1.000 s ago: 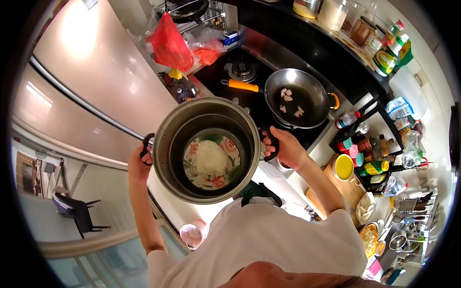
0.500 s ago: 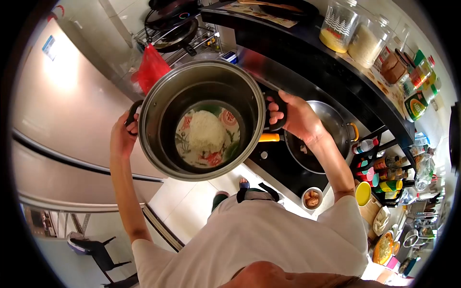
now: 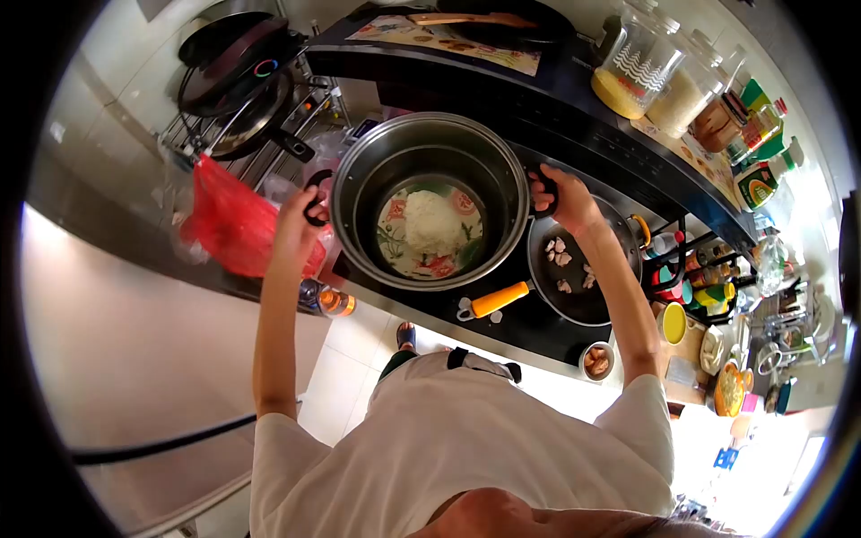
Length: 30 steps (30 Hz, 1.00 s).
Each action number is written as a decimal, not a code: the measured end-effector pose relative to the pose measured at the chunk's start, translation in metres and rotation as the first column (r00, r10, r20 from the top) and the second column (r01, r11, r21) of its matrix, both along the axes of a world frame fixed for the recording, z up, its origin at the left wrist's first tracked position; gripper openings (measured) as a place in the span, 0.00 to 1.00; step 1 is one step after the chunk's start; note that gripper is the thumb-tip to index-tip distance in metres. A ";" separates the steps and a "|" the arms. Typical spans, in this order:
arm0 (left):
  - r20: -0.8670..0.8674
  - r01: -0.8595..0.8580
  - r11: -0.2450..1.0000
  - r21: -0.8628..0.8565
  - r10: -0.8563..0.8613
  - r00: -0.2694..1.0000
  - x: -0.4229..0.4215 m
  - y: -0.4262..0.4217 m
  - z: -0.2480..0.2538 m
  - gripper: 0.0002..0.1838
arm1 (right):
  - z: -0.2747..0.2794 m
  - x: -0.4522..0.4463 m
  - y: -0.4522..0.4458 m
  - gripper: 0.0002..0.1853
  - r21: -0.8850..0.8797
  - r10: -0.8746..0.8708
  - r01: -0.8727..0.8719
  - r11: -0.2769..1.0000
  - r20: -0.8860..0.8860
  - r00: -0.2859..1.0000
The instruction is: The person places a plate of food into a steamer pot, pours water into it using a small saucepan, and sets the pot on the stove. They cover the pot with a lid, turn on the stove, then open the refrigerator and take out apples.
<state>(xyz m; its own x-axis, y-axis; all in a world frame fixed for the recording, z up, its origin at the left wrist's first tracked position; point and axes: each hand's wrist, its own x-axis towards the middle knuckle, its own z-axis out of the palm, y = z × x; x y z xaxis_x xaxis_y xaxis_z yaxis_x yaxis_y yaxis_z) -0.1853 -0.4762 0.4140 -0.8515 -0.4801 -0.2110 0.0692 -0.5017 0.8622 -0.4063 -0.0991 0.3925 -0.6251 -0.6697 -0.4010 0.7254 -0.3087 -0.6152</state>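
Between my two hands is a large, deep metal pot (image 3: 359,229). Inside it, a patterned plate (image 3: 395,235) bears a white mound (image 3: 432,222). My left hand (image 3: 300,213) is closed round the black handle on the pot's left side. The opposite black handle is in the grip of my right hand (image 3: 569,204). Just right of the pot and partly under my right forearm, a wok (image 3: 574,291) with an orange handle (image 3: 500,299) sits on the black stove (image 3: 529,339). Several small pale pieces (image 3: 559,253) lie in the wok.
A red plastic bag (image 3: 235,220) hangs at the left, beside a wire rack of pans (image 3: 247,121). Jars (image 3: 637,67) line the shelf above the stove. A small bowl of brown pieces (image 3: 596,361) is near the stove's front corner. Bottles (image 3: 713,273) stand at the right.
The view has turned, and the pot in both my hands has gone from beside the fridge to over the left part of the stove. More of the pan rack shows.
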 end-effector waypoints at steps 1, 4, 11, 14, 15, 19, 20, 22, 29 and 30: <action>-0.009 0.034 0.999 -0.027 -0.034 0.999 -0.011 -0.003 -0.008 0.06 | -0.010 -0.003 0.000 0.10 0.007 -0.031 0.031 0.999 -0.025 0.999; 0.029 0.045 0.998 -0.033 -0.044 0.999 -0.040 -0.011 -0.045 0.03 | -0.041 -0.005 0.002 0.07 0.061 -0.115 0.120 0.991 -0.084 0.990; 0.058 0.139 0.990 -0.004 -0.138 0.989 -0.085 -0.021 -0.090 0.04 | -0.103 -0.021 0.000 0.08 0.156 -0.179 0.172 0.973 0.032 0.983; 0.107 0.142 0.990 -0.010 -0.140 0.984 -0.093 -0.023 -0.090 0.06 | -0.117 -0.021 0.000 0.08 0.178 -0.194 0.176 0.968 0.085 0.977; 0.111 0.150 0.989 -0.010 -0.148 0.983 -0.098 -0.028 -0.095 0.06 | -0.120 -0.020 -0.003 0.08 0.183 -0.210 0.194 0.964 0.074 0.975; 0.115 0.174 0.985 -0.020 -0.170 0.979 -0.110 -0.044 -0.110 0.08 | -0.130 -0.012 -0.015 0.09 0.246 -0.262 0.246 0.938 0.035 0.964; 0.125 0.172 0.985 -0.031 -0.167 0.978 -0.113 -0.047 -0.114 0.09 | -0.134 -0.013 -0.017 0.09 0.239 -0.265 0.248 0.939 0.043 0.963; 0.206 0.151 0.988 -0.045 -0.138 0.969 -0.115 -0.041 -0.100 0.10 | -0.133 -0.016 -0.014 0.09 0.236 -0.250 0.217 0.947 0.117 0.961; 0.199 0.165 0.986 0.005 -0.162 0.966 -0.128 -0.063 -0.122 0.10 | -0.138 -0.014 -0.029 0.10 0.230 -0.248 0.214 0.949 0.129 0.960; 0.196 0.169 0.986 0.008 -0.167 0.966 -0.129 -0.065 -0.125 0.10 | -0.138 -0.013 -0.030 0.11 0.231 -0.251 0.217 0.948 0.129 0.959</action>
